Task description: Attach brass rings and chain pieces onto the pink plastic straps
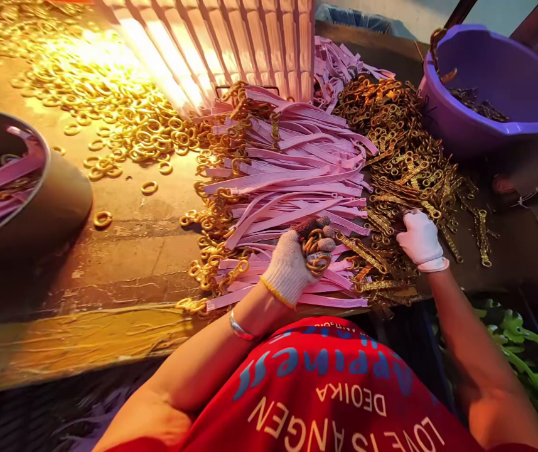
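Observation:
My left hand [299, 260], in a knit glove with dark fingertips, is closed around several brass rings [316, 251]. It is above a row of pink straps [297, 169] whose left ends carry brass snap hooks [209, 216]. My right hand [422, 242], in a white glove, reaches into a heap of flat brass links [395, 150] with a ring at each end. Its fingers are curled, and whatever they pinch is hidden against the heap.
Loose brass rings [122, 119] spread over the table's left side near a ribbed plastic crate [250, 47]. A round bin [68, 188] stands at far left. A purple tub [489, 119] with some links inside sits at back right. The table's front edge [85, 336] runs below my arms.

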Demonstrator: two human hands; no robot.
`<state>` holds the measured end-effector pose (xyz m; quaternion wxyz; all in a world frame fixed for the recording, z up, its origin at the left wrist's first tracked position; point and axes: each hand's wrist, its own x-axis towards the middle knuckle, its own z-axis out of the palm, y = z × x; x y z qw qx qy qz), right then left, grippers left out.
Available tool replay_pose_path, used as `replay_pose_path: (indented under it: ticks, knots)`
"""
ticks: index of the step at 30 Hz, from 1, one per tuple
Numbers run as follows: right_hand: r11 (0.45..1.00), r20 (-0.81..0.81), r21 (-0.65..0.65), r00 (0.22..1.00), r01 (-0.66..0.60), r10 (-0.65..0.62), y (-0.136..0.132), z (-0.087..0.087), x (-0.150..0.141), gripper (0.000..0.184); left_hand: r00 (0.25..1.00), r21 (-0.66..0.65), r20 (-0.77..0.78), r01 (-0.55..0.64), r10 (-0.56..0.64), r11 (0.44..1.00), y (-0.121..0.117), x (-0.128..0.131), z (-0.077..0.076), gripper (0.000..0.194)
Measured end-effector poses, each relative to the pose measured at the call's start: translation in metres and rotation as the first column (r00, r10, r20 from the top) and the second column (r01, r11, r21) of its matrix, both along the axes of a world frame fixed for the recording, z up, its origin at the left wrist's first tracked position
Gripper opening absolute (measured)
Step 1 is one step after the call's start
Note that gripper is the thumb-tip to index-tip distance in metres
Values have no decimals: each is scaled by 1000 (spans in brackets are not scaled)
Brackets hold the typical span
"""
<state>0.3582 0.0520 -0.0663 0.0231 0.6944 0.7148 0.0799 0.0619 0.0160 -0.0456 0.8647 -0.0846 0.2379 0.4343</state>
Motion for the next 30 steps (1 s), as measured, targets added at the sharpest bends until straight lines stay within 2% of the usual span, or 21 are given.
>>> replay_pose_path:
  ticks: [3,5,7,9,11,13,15,17,20,25,30]
  knots:
    - [974,-255,226,964,-13,72,-16,9,-5,19,1000,1,7,-16,16,1000,-2,-5,-1,19]
    - [947,-500,320,843,-31,197,-37,24,-25,23,1000,4,12,-20,19,1000,-3,-7,-1,19]
    - [950,-662,284,690,-131,293,-62,40,-59,21,1000,13,14,-21,20,1000,-4,-7,-1,17]
    - [935,-714,235,605,-266,352,-85,52,-99,27,1000,20,-1,-22,22,1000,-6,-6,-1,12]
    - [908,-733,209,556,-364,392,-100,55,-134,45,998,24,-40,-49,50,999,-9,-3,-1,10]
    - [885,-723,237,535,-401,436,-108,50,-159,56,988,35,-99,-118,121,992,-11,-1,-2,13]
    - [875,-690,288,550,-388,471,-111,40,-172,57,971,41,-154,-178,182,983,-12,0,-3,17]
    - [876,-667,308,573,-370,476,-111,31,-177,56,965,18,-175,-196,197,980,-12,-1,-5,18]
    - [872,-687,330,542,-361,484,-110,26,-177,49,971,-16,-152,-187,182,982,-9,-2,-7,18]
    - [890,-765,386,455,-241,455,-99,38,-166,34,981,-30,-129,-152,147,988,-12,-4,-11,18]
    - [936,-854,264,395,-232,339,-83,48,-150,21,984,5,-169,52,-50,999,-23,-7,-11,28]
